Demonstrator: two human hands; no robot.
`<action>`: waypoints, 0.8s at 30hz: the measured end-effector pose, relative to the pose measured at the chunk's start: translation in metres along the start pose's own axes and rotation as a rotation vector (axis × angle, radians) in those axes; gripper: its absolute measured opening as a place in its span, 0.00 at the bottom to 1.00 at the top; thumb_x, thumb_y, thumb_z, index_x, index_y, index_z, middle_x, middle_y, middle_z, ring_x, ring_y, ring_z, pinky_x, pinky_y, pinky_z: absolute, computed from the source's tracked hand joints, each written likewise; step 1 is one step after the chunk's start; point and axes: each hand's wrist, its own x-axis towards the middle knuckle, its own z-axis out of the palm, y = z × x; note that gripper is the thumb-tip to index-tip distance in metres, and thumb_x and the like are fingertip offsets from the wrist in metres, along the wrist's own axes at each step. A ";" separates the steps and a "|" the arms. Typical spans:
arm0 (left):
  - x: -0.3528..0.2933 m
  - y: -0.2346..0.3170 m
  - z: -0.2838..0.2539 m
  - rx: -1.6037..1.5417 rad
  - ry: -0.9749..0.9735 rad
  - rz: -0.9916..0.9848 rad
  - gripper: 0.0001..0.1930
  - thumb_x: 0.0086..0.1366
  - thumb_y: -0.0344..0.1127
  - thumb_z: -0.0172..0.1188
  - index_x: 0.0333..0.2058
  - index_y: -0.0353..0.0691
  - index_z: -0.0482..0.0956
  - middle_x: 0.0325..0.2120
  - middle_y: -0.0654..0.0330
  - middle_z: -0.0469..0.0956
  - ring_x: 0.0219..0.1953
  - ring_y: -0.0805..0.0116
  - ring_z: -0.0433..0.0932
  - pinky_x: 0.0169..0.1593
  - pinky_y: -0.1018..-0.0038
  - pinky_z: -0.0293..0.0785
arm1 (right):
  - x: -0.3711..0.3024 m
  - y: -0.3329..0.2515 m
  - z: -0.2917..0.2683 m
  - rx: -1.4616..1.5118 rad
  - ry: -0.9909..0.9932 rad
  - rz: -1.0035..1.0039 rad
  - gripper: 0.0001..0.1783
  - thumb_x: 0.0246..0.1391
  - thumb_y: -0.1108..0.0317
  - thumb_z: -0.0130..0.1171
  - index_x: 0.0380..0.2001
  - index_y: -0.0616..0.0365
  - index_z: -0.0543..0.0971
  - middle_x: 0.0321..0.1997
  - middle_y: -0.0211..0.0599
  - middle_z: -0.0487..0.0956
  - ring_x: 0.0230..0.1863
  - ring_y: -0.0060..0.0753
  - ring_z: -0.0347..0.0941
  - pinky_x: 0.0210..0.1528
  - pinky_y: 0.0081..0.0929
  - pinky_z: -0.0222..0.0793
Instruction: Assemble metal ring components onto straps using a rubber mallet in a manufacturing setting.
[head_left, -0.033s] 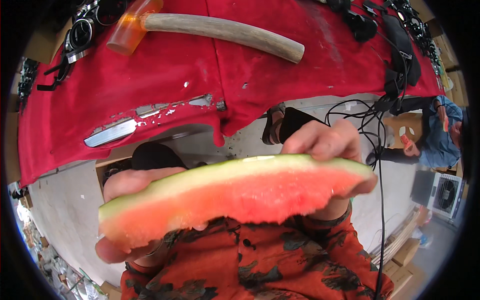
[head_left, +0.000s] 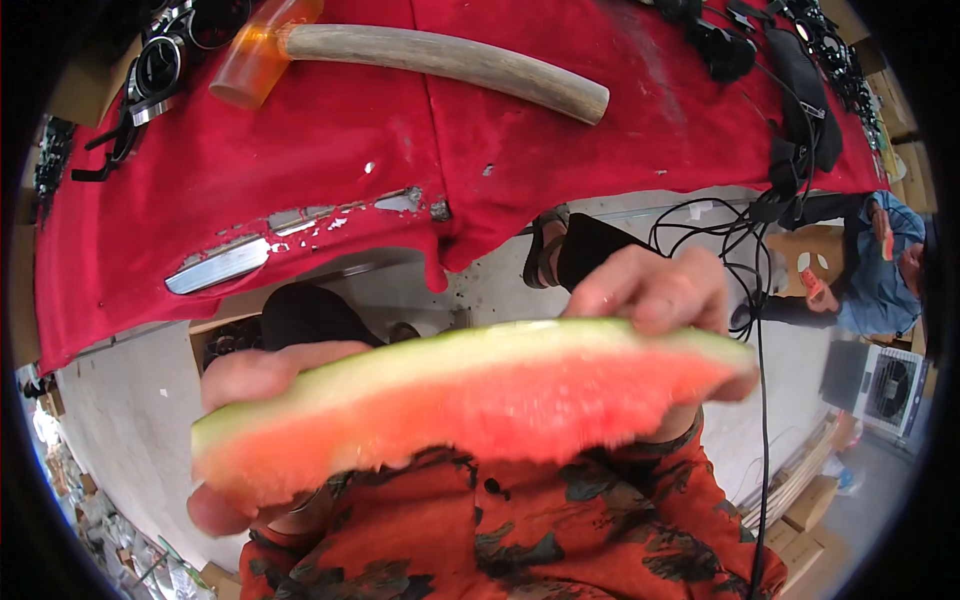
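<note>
A long watermelon slice (head_left: 480, 400) is held level across my front, its pale green rind up and red flesh down. The lower edge of the flesh is ragged, as if bitten. My left hand (head_left: 262, 375) grips the left end, fingers over the rind and thumb tip below the flesh. At the other end, my right hand (head_left: 655, 290) is closed on the slice, its fingers bent over the rind and the thumb at the tip. The slice hides parts of both hands and is slightly blurred.
A mallet (head_left: 440, 58) with an amber head and wooden handle lies on the red-covered table (head_left: 560, 150), whose front edge is torn. Black straps and cables (head_left: 745, 240) hang at right. A person in blue (head_left: 880, 290) sits beyond, near a fan unit (head_left: 890, 385).
The watermelon slice has dropped slightly and shifted a little toward me, with both hands still gripping it. The table and mallet look almost the same.
</note>
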 end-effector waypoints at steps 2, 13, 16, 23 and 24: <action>0.006 -0.003 0.004 -0.218 -0.028 0.029 0.39 0.61 0.57 0.51 0.56 0.28 0.52 0.46 0.32 0.66 0.35 0.53 0.78 0.39 0.65 0.77 | 0.009 -0.019 -0.003 -0.030 -0.161 0.049 0.28 0.50 0.52 0.58 0.42 0.68 0.70 0.41 0.62 0.74 0.39 0.48 0.75 0.40 0.37 0.73; 0.017 0.036 -0.011 0.031 -0.455 -0.033 0.23 0.58 0.50 0.60 0.49 0.47 0.71 0.38 0.35 0.74 0.23 0.62 0.79 0.23 0.74 0.78 | -0.006 -0.019 0.033 -0.177 -0.255 -0.319 0.13 0.42 0.73 0.63 0.36 0.57 0.79 0.37 0.59 0.77 0.36 0.46 0.78 0.33 0.33 0.77; 0.018 0.038 -0.008 -0.082 -0.494 -0.049 0.21 0.57 0.49 0.61 0.46 0.46 0.73 0.38 0.36 0.74 0.24 0.59 0.79 0.25 0.72 0.79 | -0.012 -0.026 0.041 -0.164 -0.252 -0.270 0.14 0.39 0.74 0.65 0.34 0.57 0.79 0.39 0.60 0.77 0.37 0.48 0.78 0.34 0.33 0.77; 0.022 0.043 -0.009 -0.117 -0.391 -0.160 0.19 0.57 0.49 0.61 0.43 0.46 0.75 0.37 0.38 0.76 0.26 0.62 0.80 0.28 0.75 0.79 | 0.005 -0.027 0.037 -0.111 -0.309 -0.234 0.10 0.41 0.75 0.64 0.31 0.57 0.78 0.39 0.60 0.76 0.38 0.48 0.78 0.34 0.33 0.78; 0.024 0.044 -0.010 -0.120 -0.396 -0.161 0.19 0.57 0.49 0.61 0.43 0.46 0.75 0.37 0.38 0.76 0.26 0.62 0.80 0.28 0.75 0.79 | 0.002 -0.028 0.038 -0.116 -0.307 -0.236 0.10 0.41 0.75 0.64 0.31 0.57 0.78 0.39 0.60 0.76 0.38 0.48 0.78 0.34 0.33 0.78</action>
